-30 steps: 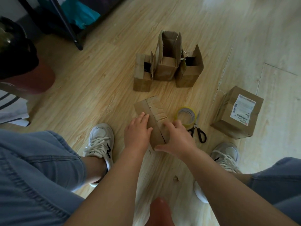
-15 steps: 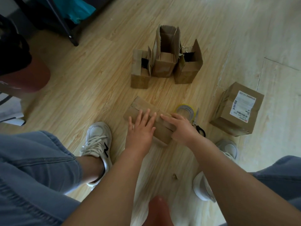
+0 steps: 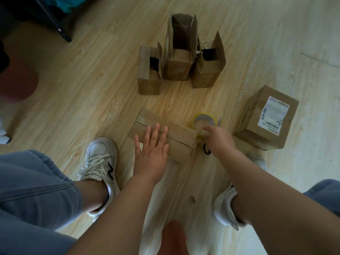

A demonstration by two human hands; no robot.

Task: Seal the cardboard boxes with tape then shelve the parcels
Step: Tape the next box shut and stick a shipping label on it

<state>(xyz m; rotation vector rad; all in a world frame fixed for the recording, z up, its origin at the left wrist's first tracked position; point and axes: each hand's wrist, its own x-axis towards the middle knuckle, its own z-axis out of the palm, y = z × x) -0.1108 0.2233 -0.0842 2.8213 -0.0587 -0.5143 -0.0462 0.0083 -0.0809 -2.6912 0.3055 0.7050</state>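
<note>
Box is down now. A second ago the person had the small cardboard box (image 3: pixel 182 134) tipped up between both hands; half a second ago both palms were on it. Now it lies flat on the wood floor (image 3: pixel 92 89) between their feet, flaps folded shut, seam facing up.

Left hand (image 3: pixel 152 144) stays on it, fingers straight and spread, palm pressing the flaps closed, nothing gripped.

Right hand (image 3: pixel 219 138) has left the box and gone to the yellow-edged tape roll (image 3: pixel 203 116), which lies flat on the floor just beside the box's right end. The index fingertip is at the roll's near rim and the other fingers are hidden under the hand, so I cannot tell if it has a grip yet.

Scissors (image 3: pixel 207 151) are beside the roll, mostly hidden by that hand.

Meaning: closing the flaps looks done and the taping step is starting, with no tape on this seam yet.

Three open boxes (image 3: pixel 179 65) stand in a row farther back, flaps up, still to seal. A labelled parcel (image 3: pixel 272 115) sits closed off to the right, not shelved.
</note>
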